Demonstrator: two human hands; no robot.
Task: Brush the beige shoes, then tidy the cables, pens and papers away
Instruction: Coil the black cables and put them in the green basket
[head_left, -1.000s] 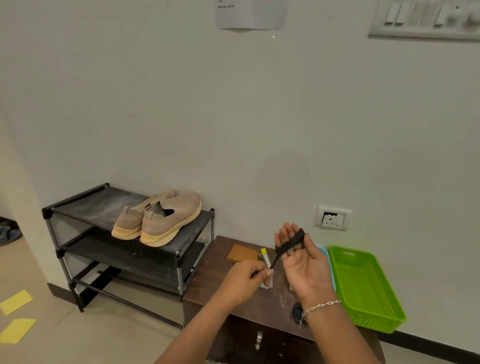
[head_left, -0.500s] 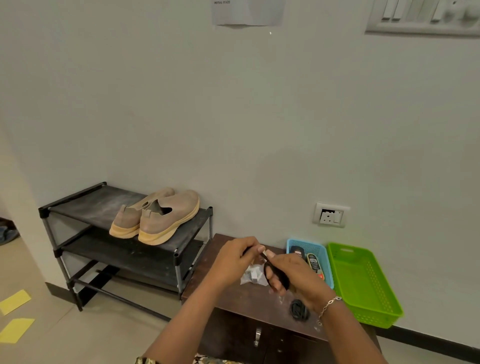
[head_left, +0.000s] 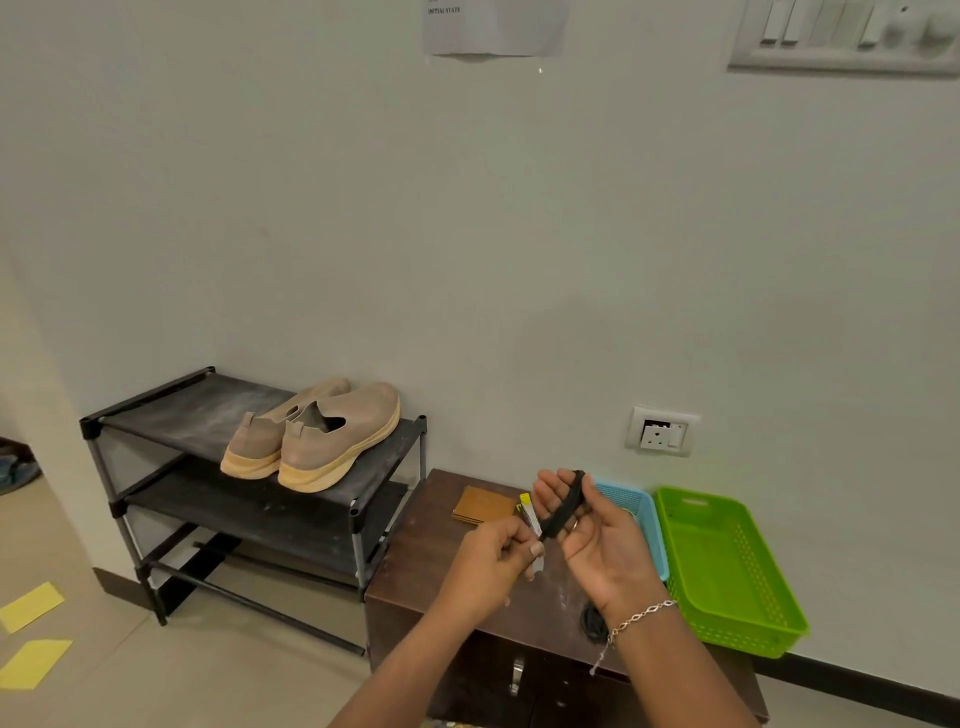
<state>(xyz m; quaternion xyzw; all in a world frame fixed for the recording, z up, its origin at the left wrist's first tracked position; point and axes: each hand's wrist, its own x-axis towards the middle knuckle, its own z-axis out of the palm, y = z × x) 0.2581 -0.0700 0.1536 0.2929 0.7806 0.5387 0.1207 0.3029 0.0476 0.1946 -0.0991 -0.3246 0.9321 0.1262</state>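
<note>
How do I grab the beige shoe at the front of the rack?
Grip the front shoe by its heel, at the top opening. Come from the open side of the rack: the heel points out towards you, the toe points towards the wall, and the other shoe sits tight beside it.

The pair of beige slip-on shoes (head_left: 317, 441) looks matt, soft cloth over smooth tan soles. The black shoe rack (head_left: 182, 405) has dusty cloth shelves. The dark brown wooden cabinet (head_left: 431, 545) shines faintly; the lime-green perforated plastic basket (head_left: 722, 566) is glossy; the thin black cable (head_left: 565, 508) matt.
</note>
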